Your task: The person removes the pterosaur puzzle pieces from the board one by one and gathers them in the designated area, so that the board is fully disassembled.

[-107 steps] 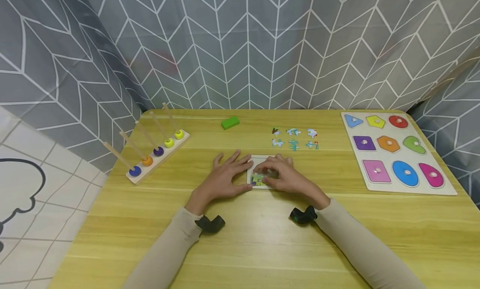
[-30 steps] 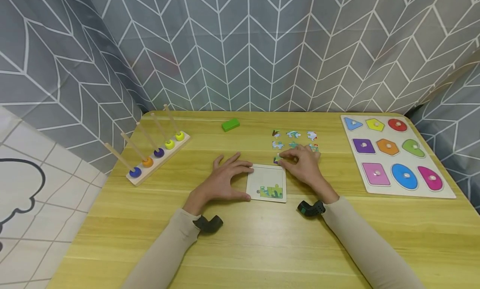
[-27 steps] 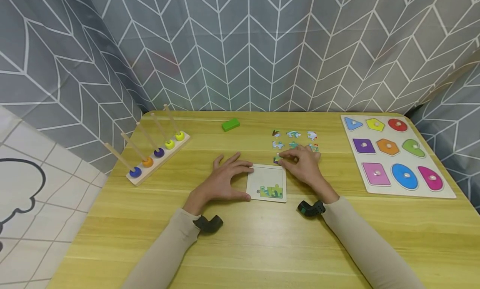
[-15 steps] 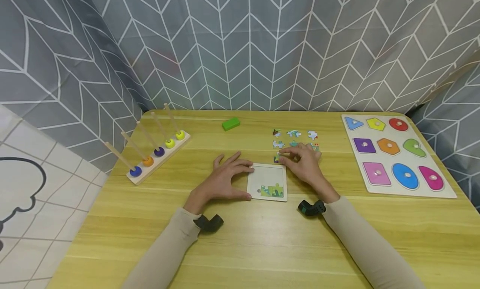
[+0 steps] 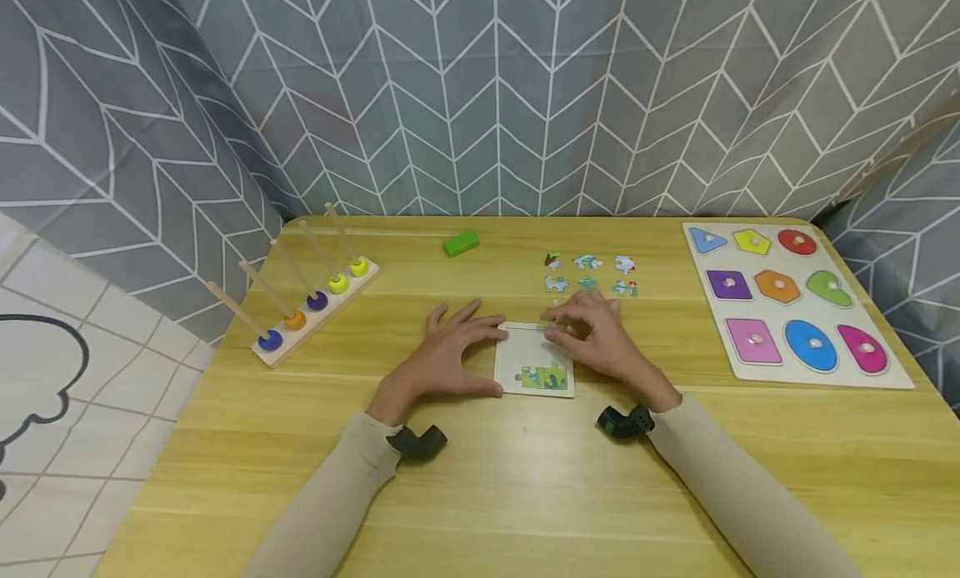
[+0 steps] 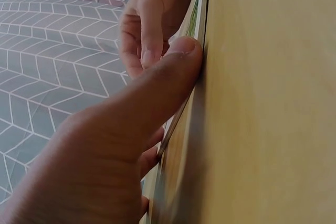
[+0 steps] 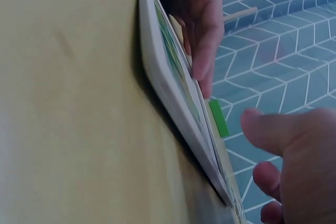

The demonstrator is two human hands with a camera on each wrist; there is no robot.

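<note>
My left hand (image 5: 444,360) steadies the left side of a small white puzzle board (image 5: 525,355), thumb at its near corner and a fingertip at its upper left. Joined green jigsaw pieces (image 5: 543,376) lie in the board's lower right. My right hand (image 5: 596,332) hovers over the board's upper right corner, its fingers loosely bent. In the right wrist view, the right thumb (image 7: 252,124) stands apart from the fingers and nothing shows between them. Just beyond the right fingertips peeks part of a jigsaw piece (image 5: 555,301), mostly hidden by the hand.
Several loose jigsaw pieces (image 5: 587,262) lie in rows beyond the right hand. A green block (image 5: 461,244) is at the back. To the left stands a peg rack (image 5: 315,314) with coloured beads. A shape-puzzle board (image 5: 802,307) with knobbed pieces lies at the right.
My right hand carried a purple-green piece from the board to below the loose rows, then let go and shifted left and nearer over the board. The board slid slightly nearer; the left hand stayed.
</note>
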